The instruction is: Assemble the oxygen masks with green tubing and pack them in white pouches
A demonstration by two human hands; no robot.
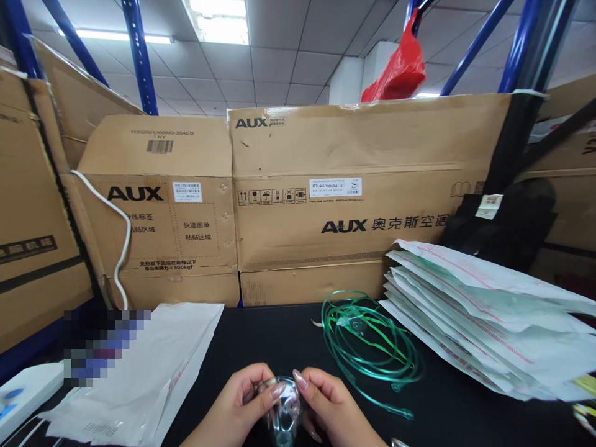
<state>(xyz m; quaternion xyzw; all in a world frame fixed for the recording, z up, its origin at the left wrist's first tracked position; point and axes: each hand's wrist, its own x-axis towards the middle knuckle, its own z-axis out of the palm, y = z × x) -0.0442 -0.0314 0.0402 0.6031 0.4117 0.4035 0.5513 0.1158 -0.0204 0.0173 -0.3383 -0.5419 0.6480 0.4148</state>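
At the bottom middle of the head view, my left hand (242, 400) and my right hand (328, 403) pinch a small clear plastic mask (285, 410) between their fingertips, just above the black table (261, 338). Both hands have their fingers curled onto it. A coil of green tubing (367, 344) lies on the table just beyond my right hand, apart from it.
A fanned stack of sealed white pouches (479, 310) lies at the right. A flat white pouch (153, 366) lies at the left, with a white device (23, 394) at the left edge. AUX cardboard boxes (335, 205) wall off the back. A red bag (398, 65) hangs above.
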